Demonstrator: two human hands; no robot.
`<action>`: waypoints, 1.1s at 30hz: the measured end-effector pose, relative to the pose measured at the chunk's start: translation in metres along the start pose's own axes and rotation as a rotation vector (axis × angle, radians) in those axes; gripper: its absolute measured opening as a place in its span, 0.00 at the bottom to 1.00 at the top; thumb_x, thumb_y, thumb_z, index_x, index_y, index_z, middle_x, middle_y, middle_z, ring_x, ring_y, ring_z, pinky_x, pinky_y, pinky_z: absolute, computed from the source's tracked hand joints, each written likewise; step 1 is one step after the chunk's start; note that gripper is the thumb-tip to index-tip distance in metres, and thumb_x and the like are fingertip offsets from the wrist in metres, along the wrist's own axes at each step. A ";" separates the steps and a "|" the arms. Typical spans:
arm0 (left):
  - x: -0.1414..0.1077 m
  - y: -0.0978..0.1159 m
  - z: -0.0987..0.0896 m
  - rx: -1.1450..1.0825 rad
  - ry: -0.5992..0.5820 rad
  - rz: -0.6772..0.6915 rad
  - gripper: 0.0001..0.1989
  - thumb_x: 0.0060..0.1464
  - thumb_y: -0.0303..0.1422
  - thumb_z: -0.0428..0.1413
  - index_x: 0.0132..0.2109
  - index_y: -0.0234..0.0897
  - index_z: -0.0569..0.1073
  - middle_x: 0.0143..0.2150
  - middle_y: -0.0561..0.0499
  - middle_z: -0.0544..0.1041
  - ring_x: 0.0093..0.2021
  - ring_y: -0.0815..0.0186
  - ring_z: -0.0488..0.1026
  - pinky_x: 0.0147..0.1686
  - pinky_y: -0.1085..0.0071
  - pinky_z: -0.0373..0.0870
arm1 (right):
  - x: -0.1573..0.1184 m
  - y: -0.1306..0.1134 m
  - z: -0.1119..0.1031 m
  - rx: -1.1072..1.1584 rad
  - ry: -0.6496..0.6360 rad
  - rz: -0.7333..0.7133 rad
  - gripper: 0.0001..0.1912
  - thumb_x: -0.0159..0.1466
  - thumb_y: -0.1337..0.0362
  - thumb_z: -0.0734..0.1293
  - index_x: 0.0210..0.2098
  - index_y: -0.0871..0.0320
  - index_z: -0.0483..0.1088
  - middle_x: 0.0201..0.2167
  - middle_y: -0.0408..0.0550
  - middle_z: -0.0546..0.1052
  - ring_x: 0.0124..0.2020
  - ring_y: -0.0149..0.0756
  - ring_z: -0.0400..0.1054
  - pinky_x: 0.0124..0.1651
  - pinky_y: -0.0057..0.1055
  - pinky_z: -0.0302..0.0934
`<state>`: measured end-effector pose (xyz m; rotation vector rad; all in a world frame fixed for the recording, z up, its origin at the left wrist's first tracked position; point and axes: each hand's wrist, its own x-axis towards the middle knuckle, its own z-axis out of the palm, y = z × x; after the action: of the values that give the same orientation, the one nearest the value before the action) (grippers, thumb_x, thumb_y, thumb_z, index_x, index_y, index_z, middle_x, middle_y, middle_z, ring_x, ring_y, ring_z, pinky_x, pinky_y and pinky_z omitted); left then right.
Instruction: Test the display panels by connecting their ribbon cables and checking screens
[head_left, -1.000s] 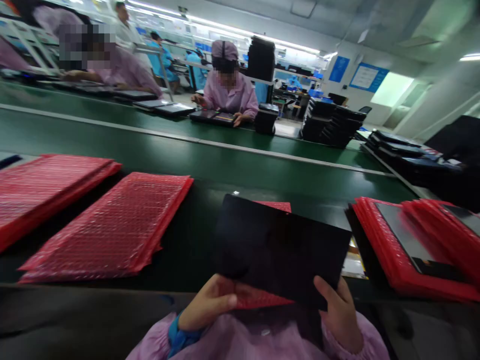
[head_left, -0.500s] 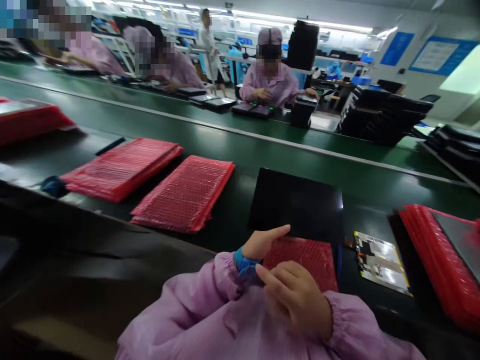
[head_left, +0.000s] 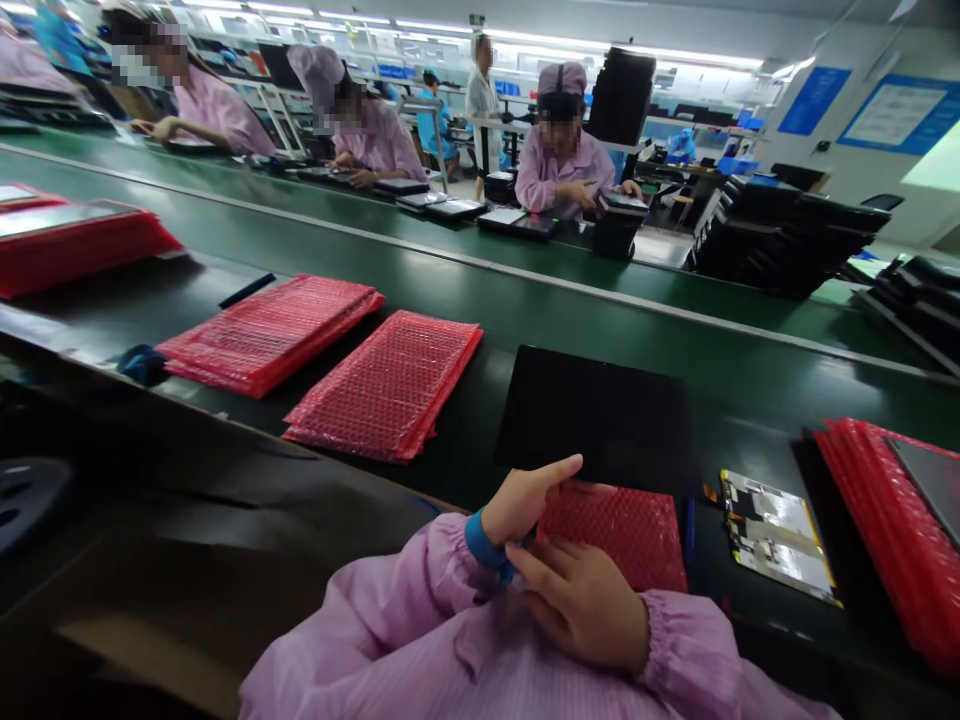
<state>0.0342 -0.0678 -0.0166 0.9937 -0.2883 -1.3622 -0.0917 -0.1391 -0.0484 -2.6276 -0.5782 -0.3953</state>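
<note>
My left hand [head_left: 525, 503] is held over the near edge of the bench, one digit stretched out and its other fingers partly hidden. Around its wrist runs a blue wrist strap [head_left: 484, 543]. Close beside the strap, my right hand [head_left: 589, 605] has its fingers extended, one fingertip at the strap; I see nothing held in it. Beyond both hands lie a red bubble-wrap bag [head_left: 630, 535] and, partly over its far edge, a flat black screen panel [head_left: 600, 410]. To the right is a silvery panel [head_left: 784, 540] with an orange flex cable.
Stacks of red bubble-wrap bags [head_left: 390, 385] [head_left: 274, 330] lie to the left. More red-wrapped panels stand at the far left [head_left: 82, 250] and right [head_left: 892, 540]. Across the green bench [head_left: 420, 270], several co-workers handle devices beside black stacks [head_left: 787, 235].
The view has swung slightly left, so the bench items appear farther right. My right hand's fingers lie flatter, and the strap, crumpled before, looks smoother. One co-worker's head has lifted.
</note>
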 end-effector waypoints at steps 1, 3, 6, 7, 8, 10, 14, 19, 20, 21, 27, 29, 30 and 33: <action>-0.001 -0.001 0.001 0.004 0.012 0.015 0.24 0.49 0.51 0.57 0.32 0.31 0.81 0.33 0.41 0.83 0.48 0.49 0.76 0.55 0.56 0.65 | -0.001 0.000 0.000 0.033 0.021 0.003 0.22 0.65 0.67 0.57 0.58 0.61 0.59 0.47 0.58 0.77 0.40 0.43 0.73 0.39 0.37 0.69; -0.003 -0.003 0.004 0.015 0.046 0.064 0.23 0.48 0.51 0.58 0.30 0.32 0.81 0.33 0.43 0.83 0.50 0.50 0.75 0.59 0.58 0.61 | -0.002 0.001 0.000 0.069 0.045 -0.007 0.20 0.65 0.66 0.57 0.56 0.62 0.61 0.47 0.58 0.77 0.41 0.43 0.73 0.40 0.37 0.70; -0.004 -0.004 0.009 0.019 0.074 0.107 0.23 0.47 0.51 0.59 0.27 0.32 0.81 0.32 0.43 0.83 0.51 0.50 0.75 0.61 0.59 0.58 | -0.001 0.002 0.001 0.052 0.062 -0.095 0.18 0.67 0.66 0.55 0.54 0.62 0.63 0.43 0.57 0.78 0.38 0.42 0.73 0.35 0.36 0.70; -0.004 -0.004 0.010 0.015 0.077 0.111 0.23 0.46 0.50 0.60 0.28 0.32 0.81 0.32 0.43 0.83 0.51 0.49 0.75 0.60 0.59 0.59 | 0.000 0.002 0.001 0.040 0.069 -0.118 0.18 0.68 0.66 0.54 0.54 0.62 0.63 0.41 0.56 0.79 0.36 0.41 0.73 0.33 0.35 0.70; -0.004 -0.004 0.010 0.009 0.083 0.113 0.23 0.46 0.50 0.60 0.28 0.31 0.80 0.31 0.42 0.83 0.50 0.49 0.75 0.59 0.59 0.61 | 0.000 0.003 -0.001 0.028 0.078 -0.132 0.17 0.68 0.65 0.54 0.53 0.62 0.64 0.40 0.55 0.79 0.34 0.41 0.74 0.31 0.34 0.69; -0.006 -0.006 0.009 -0.016 0.092 0.079 0.22 0.45 0.49 0.61 0.27 0.30 0.80 0.30 0.41 0.83 0.48 0.48 0.77 0.57 0.58 0.64 | -0.004 0.004 -0.008 0.006 0.131 -0.149 0.16 0.69 0.65 0.54 0.52 0.63 0.65 0.37 0.54 0.80 0.32 0.39 0.73 0.29 0.33 0.68; -0.016 -0.013 0.001 -0.103 0.147 0.093 0.16 0.45 0.44 0.64 0.30 0.33 0.81 0.27 0.46 0.82 0.40 0.51 0.80 0.52 0.57 0.70 | -0.027 0.001 -0.040 0.024 0.433 -0.145 0.14 0.68 0.68 0.56 0.50 0.64 0.66 0.30 0.50 0.80 0.26 0.35 0.73 0.25 0.30 0.63; -0.013 -0.007 -0.008 -0.179 0.159 0.207 0.10 0.53 0.36 0.60 0.32 0.34 0.82 0.25 0.49 0.82 0.39 0.55 0.81 0.55 0.59 0.68 | -0.044 -0.005 -0.060 0.202 0.472 0.291 0.11 0.67 0.64 0.57 0.32 0.56 0.69 0.22 0.43 0.76 0.23 0.33 0.70 0.29 0.29 0.62; -0.009 -0.003 -0.006 -0.196 0.149 0.227 0.11 0.56 0.34 0.58 0.33 0.33 0.82 0.25 0.49 0.82 0.41 0.55 0.80 0.56 0.59 0.67 | -0.042 -0.003 -0.056 0.240 0.365 0.358 0.11 0.67 0.63 0.58 0.31 0.56 0.69 0.22 0.44 0.76 0.23 0.33 0.70 0.28 0.29 0.61; -0.004 0.002 -0.005 -0.218 0.135 0.235 0.11 0.57 0.33 0.56 0.34 0.31 0.82 0.27 0.48 0.83 0.43 0.54 0.80 0.57 0.58 0.66 | -0.038 -0.001 -0.051 0.272 0.261 0.417 0.10 0.66 0.63 0.59 0.32 0.56 0.70 0.24 0.44 0.77 0.23 0.33 0.70 0.28 0.29 0.60; 0.024 0.023 0.000 -0.379 0.094 0.229 0.17 0.61 0.31 0.50 0.30 0.27 0.79 0.32 0.40 0.83 0.46 0.52 0.79 0.54 0.59 0.68 | -0.004 0.002 -0.017 0.570 0.032 0.556 0.10 0.64 0.62 0.64 0.44 0.57 0.70 0.37 0.48 0.79 0.36 0.38 0.72 0.38 0.31 0.62; 0.027 0.025 0.002 -0.390 0.136 0.285 0.17 0.61 0.30 0.51 0.27 0.29 0.78 0.31 0.40 0.83 0.45 0.53 0.79 0.54 0.60 0.69 | 0.006 -0.002 -0.012 0.628 0.036 0.560 0.10 0.63 0.59 0.65 0.40 0.58 0.70 0.34 0.47 0.78 0.33 0.38 0.70 0.36 0.31 0.60; 0.027 0.026 0.003 -0.391 0.156 0.304 0.18 0.61 0.30 0.51 0.26 0.30 0.77 0.31 0.41 0.83 0.45 0.54 0.79 0.53 0.61 0.69 | 0.009 -0.004 -0.011 0.628 0.046 0.568 0.11 0.62 0.57 0.66 0.38 0.59 0.70 0.31 0.47 0.77 0.31 0.38 0.69 0.34 0.31 0.59; 0.025 0.028 0.009 -0.397 0.189 0.349 0.18 0.61 0.30 0.50 0.26 0.29 0.77 0.33 0.39 0.83 0.44 0.54 0.79 0.53 0.61 0.69 | 0.016 -0.007 -0.005 0.583 0.080 0.602 0.09 0.61 0.59 0.67 0.32 0.58 0.67 0.27 0.45 0.75 0.27 0.36 0.66 0.31 0.30 0.55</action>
<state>0.0530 -0.0972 -0.0005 0.6936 -0.0399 -0.9508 -0.0821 -0.1303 -0.0360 -2.0681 0.1308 -0.1115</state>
